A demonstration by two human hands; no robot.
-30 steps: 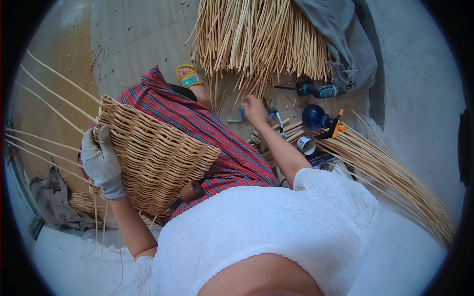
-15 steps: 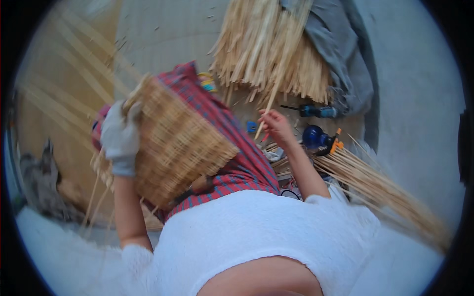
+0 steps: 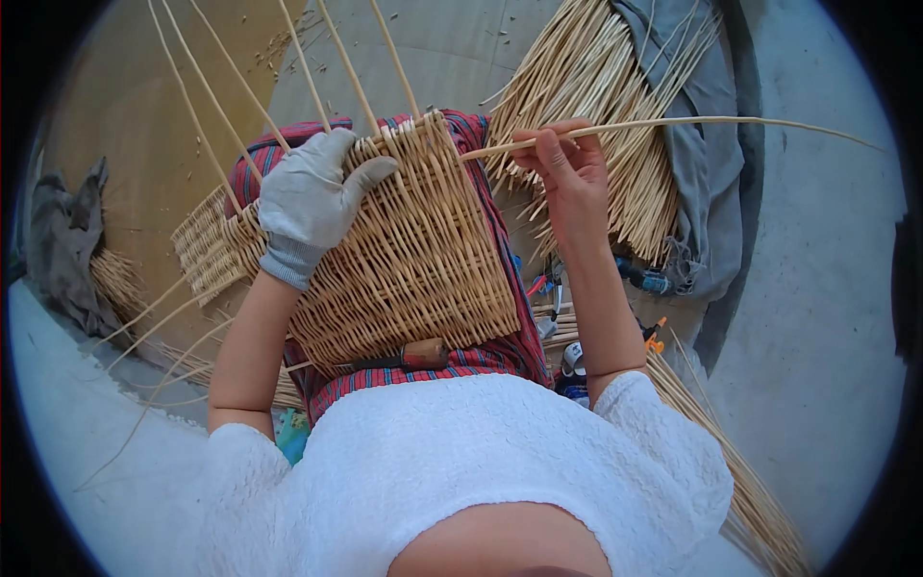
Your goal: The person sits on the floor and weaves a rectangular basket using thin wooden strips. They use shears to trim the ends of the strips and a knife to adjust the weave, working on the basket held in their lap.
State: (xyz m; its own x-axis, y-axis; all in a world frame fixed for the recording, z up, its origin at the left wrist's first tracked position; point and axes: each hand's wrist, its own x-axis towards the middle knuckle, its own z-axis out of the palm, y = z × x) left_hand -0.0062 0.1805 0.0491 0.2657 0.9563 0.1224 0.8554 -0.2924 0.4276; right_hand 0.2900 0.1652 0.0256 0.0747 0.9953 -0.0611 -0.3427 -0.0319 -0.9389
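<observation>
A half-woven wicker basket (image 3: 413, 260) lies across my lap on a red-and-blue striped cloth (image 3: 510, 240). Several long uprights stick out from its far edge. My left hand (image 3: 312, 197), in a pale work glove, is closed over that edge, thumb on the near face and fingers hidden behind. Bare, my right hand (image 3: 572, 173) pinches a long peeled willow rod (image 3: 692, 122) close to its left end. That end touches or nearly touches the basket's upper right corner; the rest stretches off to the right. A wooden-handled tool (image 3: 423, 354) rests against the basket's near edge.
A big bundle of rods (image 3: 586, 106) lies at the far right, partly under a grey cloth (image 3: 707, 183). More rods (image 3: 740, 481) lie at lower right. Beside my right forearm are a blue-and-black tool (image 3: 644, 277) and red-handled pliers (image 3: 538, 286). Another grey cloth (image 3: 67, 240) is at left.
My right hand has raised the rod and turned it from steep to nearly level, its end now at the basket's corner. The basket has swung more square to me, my left hand still gripping it.
</observation>
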